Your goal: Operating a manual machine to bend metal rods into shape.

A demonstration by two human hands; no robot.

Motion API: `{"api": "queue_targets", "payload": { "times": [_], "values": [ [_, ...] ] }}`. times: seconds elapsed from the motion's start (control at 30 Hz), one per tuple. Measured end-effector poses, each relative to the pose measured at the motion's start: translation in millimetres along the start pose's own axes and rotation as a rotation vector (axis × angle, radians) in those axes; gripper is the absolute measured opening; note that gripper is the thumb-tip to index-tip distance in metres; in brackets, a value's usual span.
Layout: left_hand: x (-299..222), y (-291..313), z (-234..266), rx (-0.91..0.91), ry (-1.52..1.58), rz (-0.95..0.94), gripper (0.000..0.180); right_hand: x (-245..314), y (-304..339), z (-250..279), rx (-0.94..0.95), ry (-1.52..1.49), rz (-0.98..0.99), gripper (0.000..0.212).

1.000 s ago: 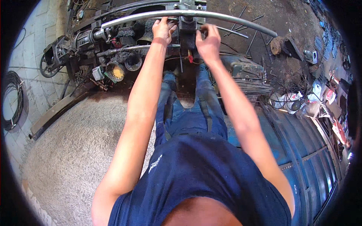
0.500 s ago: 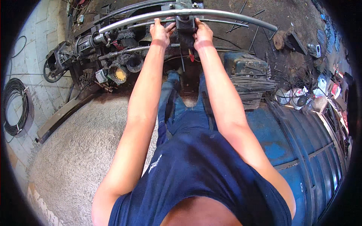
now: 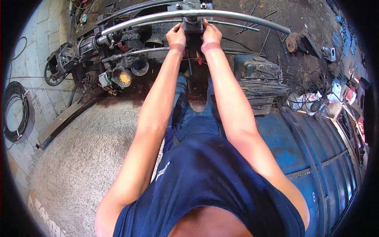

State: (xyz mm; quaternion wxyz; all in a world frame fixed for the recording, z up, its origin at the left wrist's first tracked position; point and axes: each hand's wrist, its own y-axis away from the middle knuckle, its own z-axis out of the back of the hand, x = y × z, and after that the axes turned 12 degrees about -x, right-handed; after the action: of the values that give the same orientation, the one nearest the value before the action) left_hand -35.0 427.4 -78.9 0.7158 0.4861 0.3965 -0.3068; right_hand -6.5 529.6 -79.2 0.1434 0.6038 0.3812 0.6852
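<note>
A long silvery bar (image 3: 237, 16) crosses the top of the view, bent by the lens, and passes over a dark metal block (image 3: 193, 27) on the machine. My left hand (image 3: 176, 37) is closed against the left side of this block, its fingertips partly hidden behind it. On the opposite side my right hand (image 3: 211, 34) grips the block's edge, thumb along it and fingers curled. Two bolts (image 3: 203, 6) stand on a plate above the bar. Below the block, between my forearms, hangs a small red piece (image 3: 199, 59).
To the left stands the machine's drive end with a handwheel (image 3: 57, 71) and a round cup of yellowish matter (image 3: 124, 78). A coiled black cable (image 3: 16, 112) lies on the tiles. At right are a green metal box (image 3: 256, 67), stacked rods (image 3: 262, 87) and a blue metal surface (image 3: 284, 142).
My left hand has moved right, to the block's side, and its spread fingers have closed. My right hand has barely shifted, staying at the block.
</note>
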Motion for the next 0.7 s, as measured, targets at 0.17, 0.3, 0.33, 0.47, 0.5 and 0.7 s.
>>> {"api": "queue_targets", "payload": {
  "times": [0.17,0.3,0.33,0.47,0.5,0.7],
  "values": [
    [-13.1,11.2,-4.5,-0.024,-0.042,0.028,0.025,3.0,0.8,0.5,-0.015,-0.046,-0.018,0.013],
    [-10.3,11.5,-9.2,0.003,0.009,0.023,0.026,0.9,-2.8,2.1,-0.034,-0.093,-0.072,0.015],
    [-11.4,12.4,-10.2,0.008,0.007,0.013,0.026,0.1,-4.0,3.1,-0.047,-0.099,-0.085,0.015],
    [-18.4,10.0,-9.5,0.024,0.274,0.244,0.025,1.5,-7.3,5.1,-0.037,-0.019,-0.12,0.014],
    [-19.9,9.4,-8.8,0.015,0.316,0.305,0.025,0.1,-5.9,3.7,-0.05,-0.019,-0.074,0.014],
    [-14.8,-7.1,-9.1,0.004,0.333,0.354,0.023,1.7,-0.6,-5.2,-0.082,-0.13,-0.048,0.011]
  ]
}}
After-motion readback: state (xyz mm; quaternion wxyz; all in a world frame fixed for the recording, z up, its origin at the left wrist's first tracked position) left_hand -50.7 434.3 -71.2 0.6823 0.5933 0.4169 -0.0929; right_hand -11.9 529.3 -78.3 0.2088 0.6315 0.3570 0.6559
